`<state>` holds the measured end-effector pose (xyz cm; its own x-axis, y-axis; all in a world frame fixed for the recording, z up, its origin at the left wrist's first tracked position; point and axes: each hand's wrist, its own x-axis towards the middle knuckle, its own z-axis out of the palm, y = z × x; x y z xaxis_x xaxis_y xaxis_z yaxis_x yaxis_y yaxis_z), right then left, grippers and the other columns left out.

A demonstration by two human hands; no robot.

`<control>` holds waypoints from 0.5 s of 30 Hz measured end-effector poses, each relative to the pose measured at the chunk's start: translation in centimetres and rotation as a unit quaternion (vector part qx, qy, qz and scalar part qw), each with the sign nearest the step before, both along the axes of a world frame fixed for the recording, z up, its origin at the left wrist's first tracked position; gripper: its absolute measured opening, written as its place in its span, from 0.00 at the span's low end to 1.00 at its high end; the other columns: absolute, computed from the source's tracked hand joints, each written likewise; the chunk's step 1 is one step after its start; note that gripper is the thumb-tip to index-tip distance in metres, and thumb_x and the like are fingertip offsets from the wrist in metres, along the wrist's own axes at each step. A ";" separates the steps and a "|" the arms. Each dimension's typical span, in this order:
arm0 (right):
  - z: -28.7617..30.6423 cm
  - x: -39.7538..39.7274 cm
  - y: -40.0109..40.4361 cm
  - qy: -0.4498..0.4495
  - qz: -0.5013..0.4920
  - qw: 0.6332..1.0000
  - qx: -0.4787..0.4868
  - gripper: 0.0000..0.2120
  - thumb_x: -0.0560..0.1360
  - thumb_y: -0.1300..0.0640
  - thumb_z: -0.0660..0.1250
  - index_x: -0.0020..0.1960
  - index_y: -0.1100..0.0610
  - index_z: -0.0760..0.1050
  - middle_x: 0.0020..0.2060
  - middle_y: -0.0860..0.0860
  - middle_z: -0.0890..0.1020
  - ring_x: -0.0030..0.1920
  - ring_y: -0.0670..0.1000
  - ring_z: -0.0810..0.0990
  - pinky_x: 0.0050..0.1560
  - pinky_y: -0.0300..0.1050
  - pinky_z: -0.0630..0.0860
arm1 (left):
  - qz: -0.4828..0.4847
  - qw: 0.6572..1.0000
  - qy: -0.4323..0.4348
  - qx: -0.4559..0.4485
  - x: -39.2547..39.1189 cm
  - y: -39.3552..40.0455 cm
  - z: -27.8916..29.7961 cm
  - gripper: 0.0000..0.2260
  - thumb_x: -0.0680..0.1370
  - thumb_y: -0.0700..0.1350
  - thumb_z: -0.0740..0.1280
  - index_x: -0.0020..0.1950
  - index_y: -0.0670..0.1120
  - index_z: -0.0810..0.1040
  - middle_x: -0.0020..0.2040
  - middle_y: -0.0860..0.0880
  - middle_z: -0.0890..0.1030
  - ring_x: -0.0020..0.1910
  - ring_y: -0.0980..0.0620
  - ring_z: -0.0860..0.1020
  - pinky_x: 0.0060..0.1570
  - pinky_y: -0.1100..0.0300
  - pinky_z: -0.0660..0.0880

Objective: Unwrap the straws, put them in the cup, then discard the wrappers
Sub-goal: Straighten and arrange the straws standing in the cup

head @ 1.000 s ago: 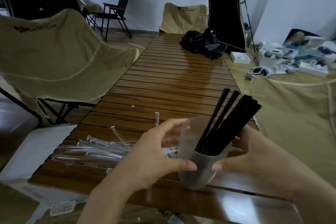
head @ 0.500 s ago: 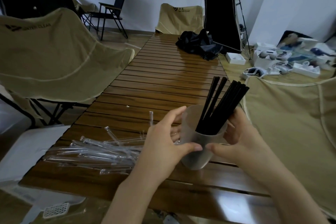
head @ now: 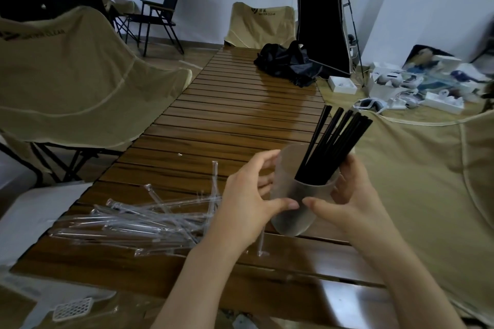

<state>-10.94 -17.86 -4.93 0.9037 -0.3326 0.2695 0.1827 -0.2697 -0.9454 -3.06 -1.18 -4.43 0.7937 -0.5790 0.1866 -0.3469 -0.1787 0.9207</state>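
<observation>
Head view: the left hand (head: pixel 246 195) and right hand (head: pixel 347 195) cup the frosted translucent plastic cup (head: pixel 296 211) above the slatted wooden table (head: pixel 240 120), thumbs and fingers curled round its wall. Stiff black straws (head: pixel 334 147) lean inside. The crinkly clear wrappers (head: pixel 139 219), probably light and slippery, lie heaped left; pinch them bunched.

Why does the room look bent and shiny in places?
Head view: the wide-angle lens bows the edges, so the tan chair curves; soft light glares off the slatted table; the clear wrappers glint faintly; the black straws and frosted cup look fairly sharp.
</observation>
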 end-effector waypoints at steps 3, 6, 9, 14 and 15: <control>0.0 -0.1 -0.1 0.006 0.004 1.000 -0.010 0.41 0.62 0.65 0.76 0.69 0.48 0.64 0.62 0.45 0.76 0.64 0.47 0.75 0.65 0.51 0.72 | -0.007 1.000 0.003 -0.004 0.1 0.2 0.0 0.36 0.67 0.40 0.78 0.68 0.62 0.67 0.65 0.62 0.72 0.61 0.63 0.74 0.56 0.71 0.73; 0.1 -0.2 0.3 0.012 -0.014 0.999 -0.031 0.41 0.60 0.62 0.81 0.67 0.46 0.65 0.61 0.44 0.77 0.63 0.46 0.75 0.62 0.51 0.73 | -0.007 1.000 0.001 -0.009 0.0 0.1 -0.1 0.36 0.67 0.39 0.78 0.69 0.60 0.68 0.66 0.60 0.73 0.62 0.60 0.75 0.58 0.68 0.74; 0.5 -0.4 0.5 0.012 -0.037 0.998 -0.048 0.41 0.58 0.60 0.82 0.66 0.48 0.67 0.59 0.43 0.78 0.61 0.45 0.76 0.60 0.49 0.74 | -0.014 1.000 0.001 -0.017 -0.3 0.0 -0.1 0.35 0.68 0.38 0.77 0.69 0.59 0.68 0.64 0.62 0.73 0.62 0.60 0.75 0.58 0.65 0.75; 0.9 -0.8 0.1 0.016 -0.061 0.997 -0.048 0.41 0.57 0.63 0.82 0.63 0.44 0.68 0.58 0.42 0.78 0.61 0.44 0.76 0.58 0.44 0.73 | -0.030 0.999 -0.012 -0.015 -0.7 -0.3 -0.1 0.31 0.72 0.38 0.73 0.70 0.59 0.67 0.61 0.67 0.71 0.63 0.63 0.74 0.58 0.68 0.74; 0.9 -1.0 0.0 0.016 -0.065 0.997 -0.047 0.40 0.58 0.65 0.81 0.62 0.43 0.68 0.58 0.41 0.78 0.60 0.43 0.76 0.58 0.44 0.73 | -0.032 0.999 -0.015 -0.015 -0.8 -0.5 -0.1 0.31 0.73 0.38 0.73 0.71 0.58 0.66 0.63 0.65 0.71 0.63 0.63 0.73 0.59 0.68 0.74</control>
